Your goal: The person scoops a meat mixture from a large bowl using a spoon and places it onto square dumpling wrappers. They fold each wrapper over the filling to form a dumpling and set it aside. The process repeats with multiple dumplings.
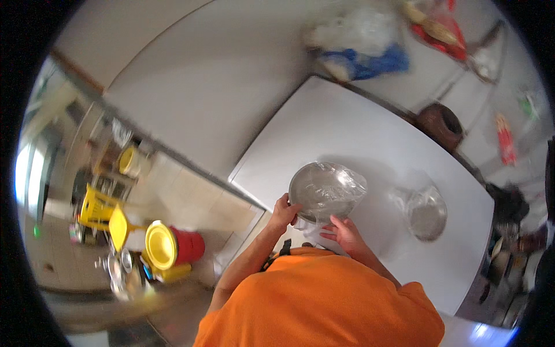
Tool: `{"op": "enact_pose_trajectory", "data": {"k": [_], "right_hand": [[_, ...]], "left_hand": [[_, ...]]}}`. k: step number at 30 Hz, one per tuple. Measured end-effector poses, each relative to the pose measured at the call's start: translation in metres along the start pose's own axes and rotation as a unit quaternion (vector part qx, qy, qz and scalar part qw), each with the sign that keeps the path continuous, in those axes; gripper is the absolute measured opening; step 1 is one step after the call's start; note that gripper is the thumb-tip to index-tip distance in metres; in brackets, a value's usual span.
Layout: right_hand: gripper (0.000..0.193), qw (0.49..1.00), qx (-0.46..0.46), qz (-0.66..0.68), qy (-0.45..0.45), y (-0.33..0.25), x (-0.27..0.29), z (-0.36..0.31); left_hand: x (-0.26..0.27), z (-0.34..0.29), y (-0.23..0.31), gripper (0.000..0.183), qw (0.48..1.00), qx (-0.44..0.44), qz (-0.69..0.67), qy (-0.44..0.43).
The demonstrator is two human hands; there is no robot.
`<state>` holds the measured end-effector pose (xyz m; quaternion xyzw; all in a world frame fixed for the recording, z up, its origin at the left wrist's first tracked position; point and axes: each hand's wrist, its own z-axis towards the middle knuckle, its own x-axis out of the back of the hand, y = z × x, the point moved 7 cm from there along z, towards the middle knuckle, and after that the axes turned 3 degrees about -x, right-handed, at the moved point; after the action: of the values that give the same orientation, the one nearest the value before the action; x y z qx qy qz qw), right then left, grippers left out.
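A round metal bowl (303,188) is at the near edge of the white table, and clear plastic film (350,184) covers much of it and hangs past its right side. My left hand (283,213) grips the bowl's near-left rim, thumb over the edge. At the near-right side, my right hand (346,232) has its fingers spread beside the hanging film. Whether those fingertips touch the plastic, I cannot tell. Farther right on the table lies a second round metal dish (429,217), with crumpled clear plastic over its left part.
The white table (399,266) stands against a wall. A brown pot (440,126) and blurred bags, one blue (376,63), are beyond its far edge. Dark clutter (509,202) crowds the right side. On the floor at left are a red bucket (189,246), yellow basin (161,246) and yellow chair (98,209).
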<state>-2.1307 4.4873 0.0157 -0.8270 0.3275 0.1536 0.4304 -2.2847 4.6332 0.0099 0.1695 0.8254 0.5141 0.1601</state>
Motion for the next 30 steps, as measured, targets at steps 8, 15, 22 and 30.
{"op": "enact_pose_trajectory", "data": {"k": [8, 15, 22, 30], "right_hand": [[0.058, 0.943, -0.038, -0.086, -0.32, 0.007, -0.143, -0.022], [0.052, 0.921, -0.265, -0.063, -0.279, 0.094, -0.205, 0.04], [0.053, 0.811, -0.379, -0.059, -0.442, 0.214, -0.356, 0.049], [0.052, 0.719, -0.454, -0.024, -0.526, 0.33, -0.502, 0.041]], "left_hand": [[0.101, -0.113, -0.02, 0.035, 0.939, -0.015, -0.282, 0.197], [0.176, -0.231, -0.016, 0.029, 0.889, -0.106, -0.306, 0.323], [0.271, -0.313, -0.015, 0.033, 0.873, -0.138, -0.249, 0.396], [0.393, -0.39, -0.017, 0.043, 0.804, -0.11, -0.379, 0.445]]}}
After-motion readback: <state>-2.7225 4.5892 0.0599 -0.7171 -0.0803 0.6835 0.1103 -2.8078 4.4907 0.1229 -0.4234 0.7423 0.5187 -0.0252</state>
